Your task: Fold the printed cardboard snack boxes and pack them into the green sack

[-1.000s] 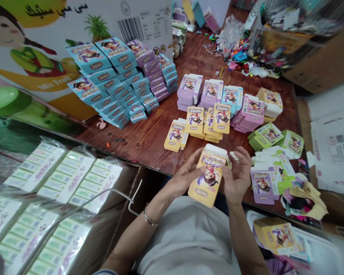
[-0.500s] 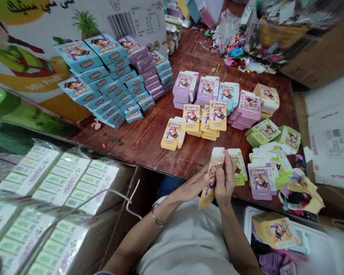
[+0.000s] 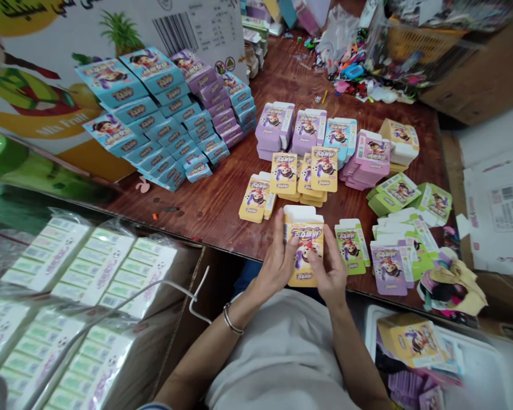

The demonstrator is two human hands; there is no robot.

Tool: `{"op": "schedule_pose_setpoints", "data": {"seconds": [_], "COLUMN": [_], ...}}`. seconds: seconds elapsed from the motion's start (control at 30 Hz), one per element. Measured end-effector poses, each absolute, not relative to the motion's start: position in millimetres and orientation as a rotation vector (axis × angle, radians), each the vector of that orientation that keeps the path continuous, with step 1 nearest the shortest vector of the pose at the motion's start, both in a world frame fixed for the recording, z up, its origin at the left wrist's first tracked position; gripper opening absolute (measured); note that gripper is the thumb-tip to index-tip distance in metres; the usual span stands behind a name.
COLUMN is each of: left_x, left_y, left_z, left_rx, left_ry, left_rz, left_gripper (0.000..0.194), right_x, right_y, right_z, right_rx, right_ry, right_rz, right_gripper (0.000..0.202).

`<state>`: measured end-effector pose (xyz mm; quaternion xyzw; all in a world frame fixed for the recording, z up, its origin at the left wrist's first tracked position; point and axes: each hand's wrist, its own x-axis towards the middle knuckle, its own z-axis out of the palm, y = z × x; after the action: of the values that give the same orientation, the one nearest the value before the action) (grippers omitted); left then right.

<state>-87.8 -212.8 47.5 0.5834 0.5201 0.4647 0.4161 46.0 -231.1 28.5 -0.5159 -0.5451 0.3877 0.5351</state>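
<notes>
Box btwn L hand & R hand

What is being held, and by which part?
A yellow carton, by its long sides, between left hand and right hand, thumbs on the front.

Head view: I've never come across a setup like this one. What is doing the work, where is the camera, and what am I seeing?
There is no machine here: a person works bare-handed. The one camera is worn on the head and looks forward and down. The left hand, with a silver metal bangle at its wrist, and the right hand hold a yellow printed cardboard carton between them. On the dark red-brown wooden table, light-blue printed boxes are stacked at picture left. Yellow printed cartons lie just beyond the hands, and a flat green printed carton lies to the right of them.
</notes>
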Motion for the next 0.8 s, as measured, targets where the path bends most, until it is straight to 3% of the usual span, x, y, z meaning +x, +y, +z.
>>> {"op": "schedule_pose_setpoints", "data": {"seconds": [0.13,0.27,0.53,0.57,0.67,0.73,0.8], "left_x": [-84.4,-81.5,-85.4,-86.7,-92.4,-95.6,-95.6], "left_y": [-213.2,-211.6,-210.9,-210.1,-207.3,-207.0,-209.1], "left_z": [50.8,52.8,62.1,63.7,70.1,74.2,75.3], "left_rx": [1.322,1.249,1.371,1.390,1.533,1.764,2.060], "left_ry": [1.179,1.113,1.324,1.354,1.363,1.262,1.158], "left_rz": [1.062,1.100,0.896,0.852,0.763,0.774,0.778], "left_gripper": [0.063,0.057,0.040,0.039,0.047,0.052,0.076], "right_x": [51.5,41.9,38.8,41.8,51.8,56.3,57.1], "right_y": [-223.2,-220.3,-219.4,-218.8,-216.1,-213.9,-212.3], "right_z": [41.5,42.0,42.6,43.0,42.9,40.9,38.1], "right_rx": [-1.150,-1.197,-1.273,-1.283,-1.311,-1.348,-1.381], "right_ry": [-1.199,-0.946,-0.955,-1.001,-1.223,-1.253,-1.129], "right_rz": [1.176,1.068,0.981,0.985,0.870,0.648,0.452], "right_gripper": [0.070,0.073,0.026,0.029,0.046,0.035,0.021]}}
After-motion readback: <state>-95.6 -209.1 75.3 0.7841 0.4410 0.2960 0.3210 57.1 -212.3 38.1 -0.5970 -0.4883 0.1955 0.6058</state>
